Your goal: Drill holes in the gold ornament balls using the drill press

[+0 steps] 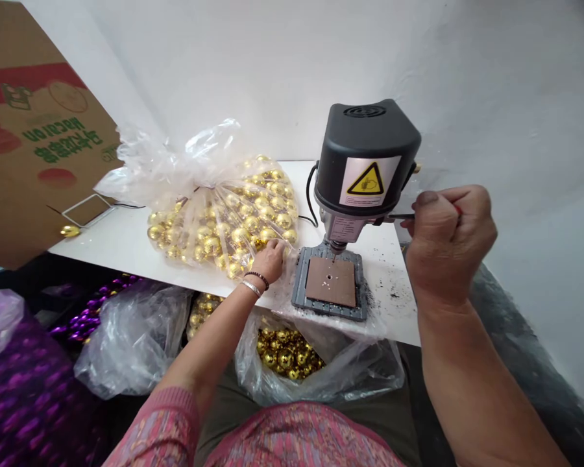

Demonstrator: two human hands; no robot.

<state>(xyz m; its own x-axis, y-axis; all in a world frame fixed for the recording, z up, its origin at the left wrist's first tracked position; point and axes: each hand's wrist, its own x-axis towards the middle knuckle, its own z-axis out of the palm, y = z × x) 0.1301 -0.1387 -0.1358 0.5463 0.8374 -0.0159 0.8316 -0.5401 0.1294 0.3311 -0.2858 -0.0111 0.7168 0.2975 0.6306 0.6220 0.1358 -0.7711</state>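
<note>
My right hand (450, 240) is closed round the lever handle (400, 216) of a small black bench drill press (367, 162). Below its chuck (338, 246), a brown square plate (338, 292) with a small hole lies on the grey metal base (304, 301). My left hand (269, 261) reaches to the near right side of a tied clear plastic bag of shiny gold balls (238, 224). Its fingers are curled in against the gold balls, and what they hold, if anything, is hidden.
An open clear bag of gold balls (292, 357) hangs at the front edge of the white table (141, 250). A cardboard box (34, 149) stands at left, with a loose gold ball (69, 231) near it. Purple balls in bags (34, 383) lie lower left. Dark shavings dot the tabletop.
</note>
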